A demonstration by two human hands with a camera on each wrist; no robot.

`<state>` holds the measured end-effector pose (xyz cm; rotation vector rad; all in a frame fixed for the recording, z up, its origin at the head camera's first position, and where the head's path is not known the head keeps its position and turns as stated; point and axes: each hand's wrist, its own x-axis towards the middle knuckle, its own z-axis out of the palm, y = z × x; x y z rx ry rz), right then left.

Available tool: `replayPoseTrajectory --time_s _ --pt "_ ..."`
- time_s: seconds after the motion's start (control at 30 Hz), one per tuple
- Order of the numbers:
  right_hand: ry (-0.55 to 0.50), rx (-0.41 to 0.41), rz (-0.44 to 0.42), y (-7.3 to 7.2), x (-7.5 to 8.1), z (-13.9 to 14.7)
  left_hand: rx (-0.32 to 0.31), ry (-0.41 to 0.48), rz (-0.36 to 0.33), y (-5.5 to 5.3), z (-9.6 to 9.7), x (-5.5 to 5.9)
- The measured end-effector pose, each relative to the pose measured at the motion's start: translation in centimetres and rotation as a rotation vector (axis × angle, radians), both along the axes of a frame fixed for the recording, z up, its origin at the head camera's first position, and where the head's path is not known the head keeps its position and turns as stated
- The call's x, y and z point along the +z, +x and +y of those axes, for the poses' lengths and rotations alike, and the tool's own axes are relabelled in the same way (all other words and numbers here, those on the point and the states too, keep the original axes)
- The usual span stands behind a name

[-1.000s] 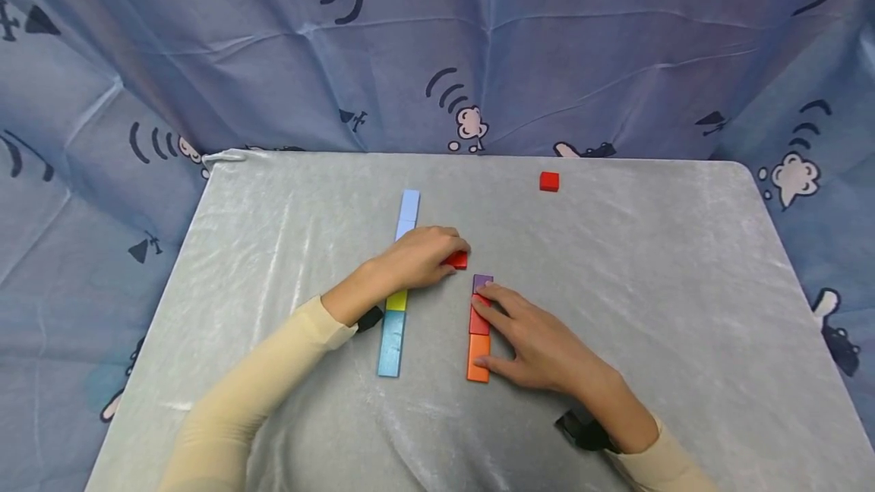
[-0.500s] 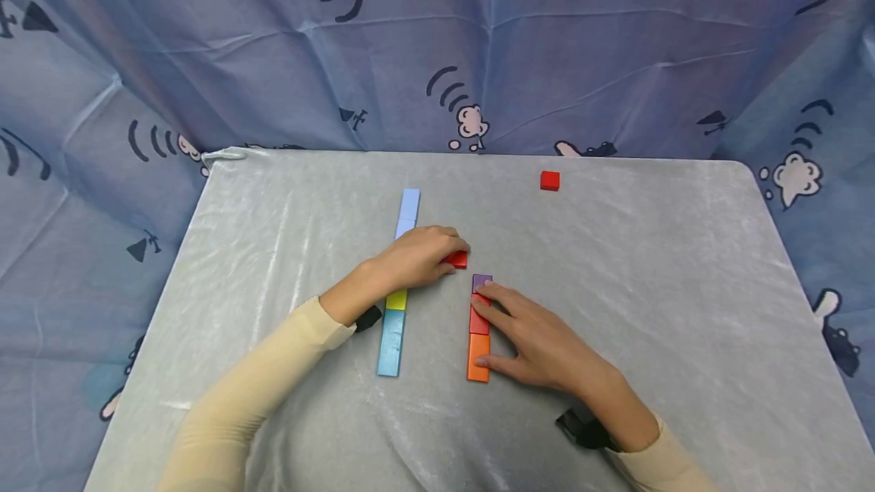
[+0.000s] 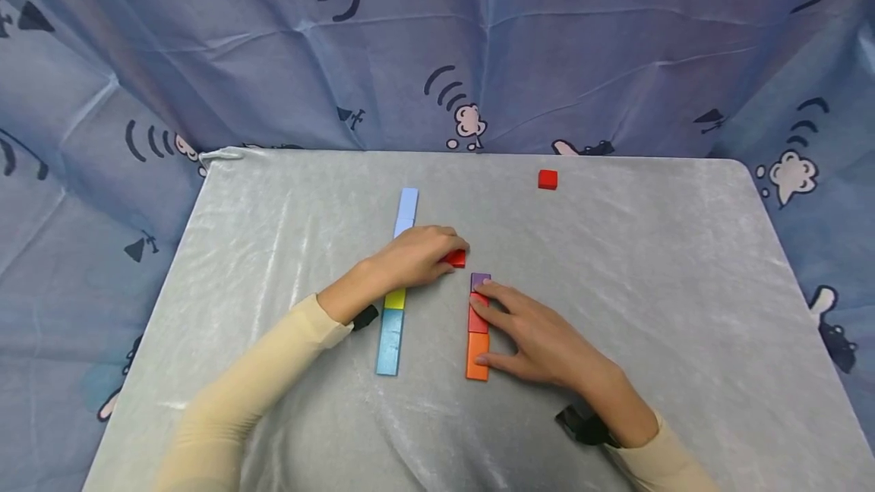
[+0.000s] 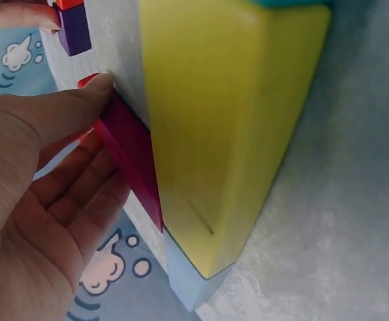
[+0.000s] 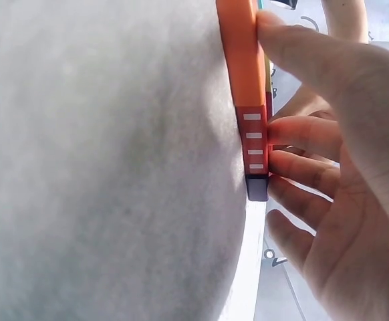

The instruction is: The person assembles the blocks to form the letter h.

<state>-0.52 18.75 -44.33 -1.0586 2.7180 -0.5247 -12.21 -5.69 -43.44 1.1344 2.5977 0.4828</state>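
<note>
My left hand point(image 3: 425, 255) reaches across the left row of blocks and pinches a red block point(image 3: 456, 258) by its end, thumb on the near side and fingers on the far side. In the left wrist view a magenta block point(image 4: 131, 150) runs from this thumb toward a tall yellow block point(image 4: 208, 127). My right hand point(image 3: 540, 336) rests its loosely extended fingers on a shorter row: a purple block point(image 3: 481, 279) and a red block point(image 3: 478, 317). Its thumb touches the orange block point(image 3: 477, 363) at the near end. White rectangles mark the red block's side in the right wrist view.
The left row shows light blue blocks point(image 3: 406, 207) at its far end and a teal block point(image 3: 389, 344) at its near end; my left hand covers its middle. A lone red block point(image 3: 548, 180) lies near the far edge of the cloth-covered table point(image 3: 656, 264). Behind hangs a blue patterned curtain point(image 3: 581, 44).
</note>
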Motion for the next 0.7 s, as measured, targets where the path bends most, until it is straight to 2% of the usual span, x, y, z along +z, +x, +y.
replayPoseTrajectory --time_s 0.3,0.5,0.7 --pt "0.014 -0.014 -0.020 0.2 -0.1 0.0 0.011 -0.031 -0.049 -0.5 -0.3 0.9" --pt "0.018 -0.012 -0.013 0.1 0.0 0.0 0.022 0.003 -0.052 -1.9 0.0 1.5" --pt "0.005 -0.006 -0.003 0.1 -0.1 0.0 0.013 0.003 -0.031 -3.3 1.4 1.4"
